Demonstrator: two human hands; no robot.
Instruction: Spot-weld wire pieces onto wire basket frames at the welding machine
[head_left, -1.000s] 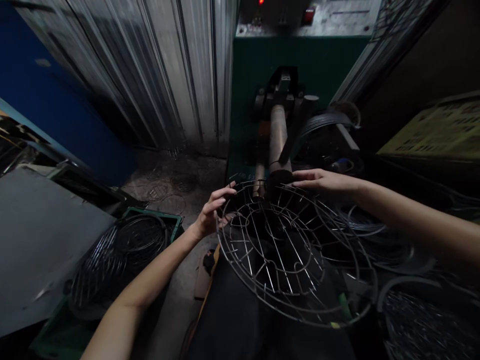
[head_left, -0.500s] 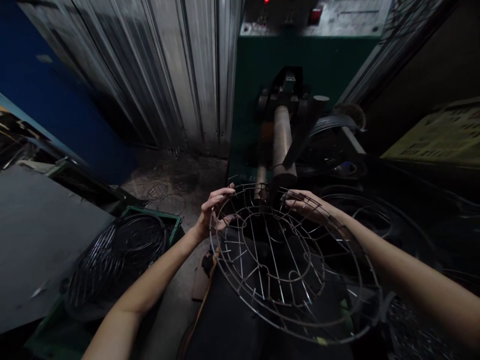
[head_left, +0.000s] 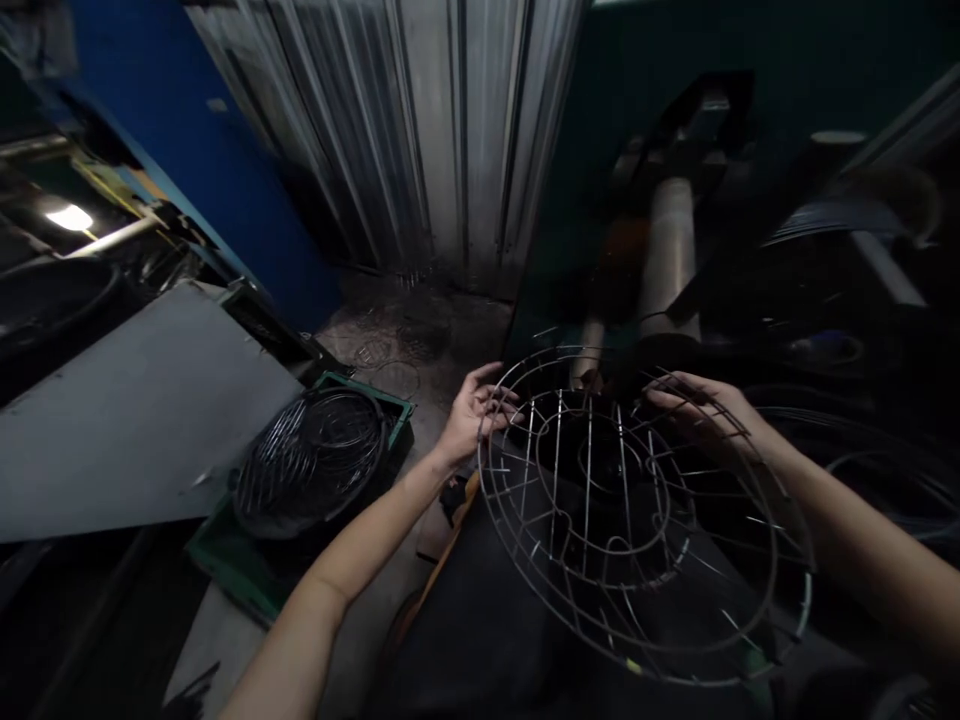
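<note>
A round wire basket (head_left: pixel 588 470), made of concentric rings joined by cross wires, is tilted in front of me. My left hand (head_left: pixel 471 415) has its fingers curled around the rim at the far left. At the far right side, my right hand (head_left: pixel 712 410) grips the rim wires between thumb and fingers; part of it is behind the wires. Just beyond the basket's far edge are a thick metal cylinder (head_left: pixel 670 240) and a thinner rod (head_left: pixel 589 350) of a dark green machine. Whether the rod touches the basket, I cannot tell.
To the left, a green crate (head_left: pixel 229 570) holds dark wire grilles (head_left: pixel 307 460), beside a grey panel (head_left: pixel 142 400). Wire rings lie on the floor (head_left: pixel 450 350) before a corrugated metal wall (head_left: pixel 420 130). A blue panel (head_left: pixel 195 130) and a lit lamp (head_left: pixel 69 216) stand farther left.
My view has turned left, so the machine, basket and hands appear farther right and the lamp has come into sight. Both hands stay on the basket, its tilt nearly the same.
</note>
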